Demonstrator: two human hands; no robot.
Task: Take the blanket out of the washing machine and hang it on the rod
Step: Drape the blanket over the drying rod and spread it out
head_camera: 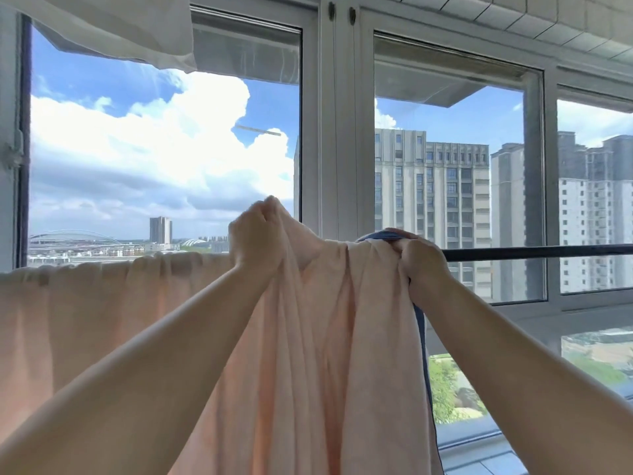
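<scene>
A pale pink blanket (329,337) with a blue edge hangs over a dark horizontal rod (534,252) in front of the windows. It is spread along the rod to the left and bunched in folds at the centre. My left hand (257,234) is closed on a raised fold of the blanket above the rod line. My right hand (419,260) grips the bunched blanket at its blue edge, right on the rod. To the right of that hand the rod is bare. The washing machine is out of sight.
Large white-framed windows (337,132) stand just behind the rod, with sky and tall buildings beyond. A white cloth (113,25) hangs overhead at the upper left. A windowsill (479,437) runs below at the right.
</scene>
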